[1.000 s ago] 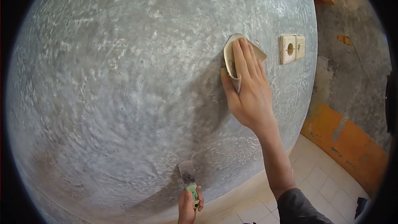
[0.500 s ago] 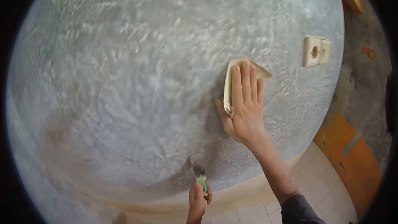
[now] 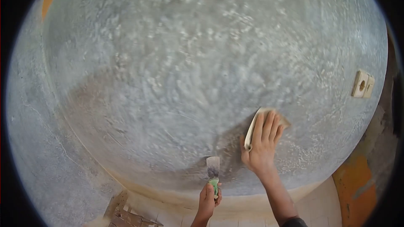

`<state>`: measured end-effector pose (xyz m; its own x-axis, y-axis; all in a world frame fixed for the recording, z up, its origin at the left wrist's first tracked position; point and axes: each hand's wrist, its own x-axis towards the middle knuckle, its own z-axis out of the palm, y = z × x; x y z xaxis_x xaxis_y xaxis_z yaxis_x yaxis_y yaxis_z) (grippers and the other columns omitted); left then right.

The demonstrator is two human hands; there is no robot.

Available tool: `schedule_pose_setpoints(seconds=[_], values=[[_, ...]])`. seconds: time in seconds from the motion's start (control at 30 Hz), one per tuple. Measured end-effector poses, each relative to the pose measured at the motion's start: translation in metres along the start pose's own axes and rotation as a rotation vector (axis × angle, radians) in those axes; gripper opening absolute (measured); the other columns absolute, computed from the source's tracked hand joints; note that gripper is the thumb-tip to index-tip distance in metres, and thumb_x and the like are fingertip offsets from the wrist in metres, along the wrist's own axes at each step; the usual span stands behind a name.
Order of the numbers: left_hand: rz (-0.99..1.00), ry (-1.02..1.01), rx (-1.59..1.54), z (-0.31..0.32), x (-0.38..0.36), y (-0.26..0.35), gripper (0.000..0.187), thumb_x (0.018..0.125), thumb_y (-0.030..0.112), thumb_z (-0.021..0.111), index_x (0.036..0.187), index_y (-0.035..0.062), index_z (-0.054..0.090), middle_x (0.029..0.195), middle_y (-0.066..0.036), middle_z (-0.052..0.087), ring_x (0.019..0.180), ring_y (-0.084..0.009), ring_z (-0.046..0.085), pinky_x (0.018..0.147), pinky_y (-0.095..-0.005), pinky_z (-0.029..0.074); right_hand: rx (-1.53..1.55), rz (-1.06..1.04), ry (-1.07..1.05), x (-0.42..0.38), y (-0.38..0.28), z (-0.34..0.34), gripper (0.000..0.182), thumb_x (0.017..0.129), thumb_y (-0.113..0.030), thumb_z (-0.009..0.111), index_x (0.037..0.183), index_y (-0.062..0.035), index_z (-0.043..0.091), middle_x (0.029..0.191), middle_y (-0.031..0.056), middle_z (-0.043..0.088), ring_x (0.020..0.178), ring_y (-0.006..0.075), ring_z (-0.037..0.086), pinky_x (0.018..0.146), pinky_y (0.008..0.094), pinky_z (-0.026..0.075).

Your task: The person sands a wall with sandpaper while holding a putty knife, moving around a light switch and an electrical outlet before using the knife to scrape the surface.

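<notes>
My right hand lies against a rough grey wall, fingers stretched over a folded cream sheet of sandpaper with my thumb at its left edge. The sheet's far corner sticks out beyond my fingertips. Lower down, my left hand is wrapped around the green handle of a putty knife. Its blade points upward in front of the wall and carries dark smears.
On the right of the wall sits a cream socket and switch plate. A wooden piece of furniture stands at the lower left, by the corner. Pale floor tiles and an orange-painted surface show at the lower right.
The view has swung left, bringing the wall corner and wooden furniture into sight. My right hand with the sandpaper has moved down and left along the wall. My left hand still holds the putty knife.
</notes>
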<state>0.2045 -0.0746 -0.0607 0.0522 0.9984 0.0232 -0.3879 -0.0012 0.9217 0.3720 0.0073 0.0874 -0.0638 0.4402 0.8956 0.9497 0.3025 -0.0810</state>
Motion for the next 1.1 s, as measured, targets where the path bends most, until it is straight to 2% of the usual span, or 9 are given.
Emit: schedule_pose_setpoints(seconds=[0.13,0.23,0.3,0.47,0.6,0.67,0.77,0.93,1.1], values=[[-0.005,-0.004,-0.071,-0.031,0.006,0.020,0.044,0.102,0.038,0.033,0.115,-0.0009,0.050,0.072,-0.003,0.051,0.053,-0.0067,0.045,0.041,-0.0198,0.031,0.005,0.006,-0.364,-0.087,-0.035,0.044,0.082,0.073,-0.030,0.058,0.140,0.0070,0.029,0.143,0.0371,0.023,0.134,0.0541,0.017,0.103,0.0677,0.010],[0.011,-0.044,-0.005,-0.064,0.009,0.041,0.049,0.101,0.042,0.032,0.114,-0.0009,0.051,0.072,-0.003,0.052,0.054,-0.0089,0.048,0.041,-0.0216,0.033,-0.037,0.092,-0.412,-0.117,-0.058,0.071,0.078,0.078,-0.030,0.056,0.139,0.0090,0.029,0.142,0.0385,0.023,0.133,0.0558,0.016,0.103,0.0692,0.008],[0.004,-0.052,-0.011,-0.088,0.013,0.056,0.047,0.101,0.040,0.033,0.115,-0.0021,0.051,0.073,-0.004,0.052,0.054,-0.0085,0.047,0.042,-0.0215,0.033,-0.022,0.085,-0.157,-0.066,-0.078,0.065,0.072,0.085,-0.029,0.052,0.140,0.0098,0.026,0.144,0.0374,0.021,0.135,0.0537,0.013,0.105,0.0669,0.006],[0.004,-0.086,-0.015,-0.149,0.019,0.089,0.046,0.102,0.037,0.034,0.115,-0.0036,0.051,0.074,-0.005,0.052,0.056,-0.0087,0.048,0.044,-0.0221,0.035,0.003,0.074,0.008,0.036,-0.147,0.045,0.067,0.089,-0.028,0.048,0.142,0.0076,0.026,0.146,0.0346,0.019,0.139,0.0478,0.010,0.108,0.0614,0.004],[0.021,-0.061,0.007,-0.196,0.021,0.102,0.047,0.101,0.040,0.034,0.114,-0.0019,0.051,0.073,-0.004,0.053,0.055,-0.0099,0.049,0.045,-0.0231,0.038,-0.013,0.072,-0.211,-0.041,-0.190,0.105,0.074,0.087,-0.026,0.052,0.142,0.0110,0.018,0.147,0.0375,0.008,0.138,0.0527,0.001,0.108,0.0624,0.000],[0.022,-0.066,0.003,-0.212,0.022,0.109,0.047,0.101,0.040,0.034,0.114,-0.0020,0.051,0.073,-0.004,0.053,0.055,-0.0101,0.049,0.045,-0.0233,0.038,0.113,0.145,-0.326,-0.104,-0.211,0.140,0.073,0.076,-0.022,0.052,0.138,0.0104,0.030,0.142,0.0391,0.022,0.133,0.0567,0.016,0.104,0.0675,0.005],[-0.009,-0.056,0.049,-0.227,0.016,0.125,0.047,0.101,0.039,0.033,0.113,-0.0018,0.051,0.073,-0.004,0.052,0.055,-0.0103,0.049,0.045,-0.0234,0.038,0.051,0.183,-0.225,-0.097,-0.225,0.145,0.072,0.079,-0.024,0.053,0.139,0.0101,0.029,0.142,0.0392,0.021,0.133,0.0559,0.016,0.105,0.0665,0.007],[0.000,-0.081,0.031,-0.242,0.015,0.134,0.047,0.101,0.041,0.032,0.114,-0.0008,0.049,0.073,-0.004,0.052,0.055,-0.0108,0.049,0.045,-0.0236,0.038,0.055,0.111,0.035,0.035,-0.234,0.080,0.072,0.085,-0.028,0.054,0.141,0.0076,0.027,0.145,0.0356,0.020,0.135,0.0533,0.014,0.106,0.0647,0.008],[0.013,-0.101,0.002,-0.250,0.020,0.131,0.047,0.101,0.041,0.031,0.114,-0.0007,0.049,0.073,-0.004,0.052,0.054,-0.0114,0.049,0.045,-0.0237,0.037,-0.008,0.086,-0.054,-0.031,-0.246,0.133,0.073,0.082,-0.032,0.051,0.141,0.0048,0.029,0.144,0.0347,0.023,0.134,0.0525,0.018,0.106,0.0653,0.008]])
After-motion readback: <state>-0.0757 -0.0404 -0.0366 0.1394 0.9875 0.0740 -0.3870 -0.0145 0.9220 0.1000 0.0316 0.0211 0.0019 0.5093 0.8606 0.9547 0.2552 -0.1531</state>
